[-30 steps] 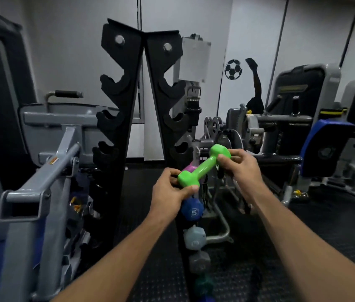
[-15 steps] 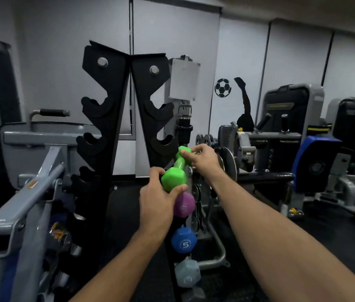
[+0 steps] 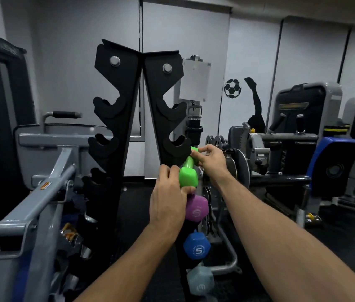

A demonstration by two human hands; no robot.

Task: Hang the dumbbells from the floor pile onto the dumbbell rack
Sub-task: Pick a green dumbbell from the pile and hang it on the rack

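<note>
— So where is the green dumbbell [image 3: 188, 174]?
— At the black dumbbell rack [image 3: 161, 118], its handle tucked under a right-side hook, just above the purple dumbbell [image 3: 196, 208].
— And the hands?
— The left hand [image 3: 169, 201] has fingers curled round the near head; the right hand [image 3: 210, 158] pinches the far head (fingertips pressed on it). Blue dumbbell [image 3: 196, 247] hangs lower.

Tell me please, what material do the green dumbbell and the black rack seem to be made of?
The green dumbbell looks coated in rubber or vinyl over a heavier core: uniform bright colour, soft matte sheen, rounded edges. The core itself is hidden. The black rack looks like painted or powder-coated steel plate: flat, thin-edged panels, matte black, with shiny metal bolts at the top.
</note>
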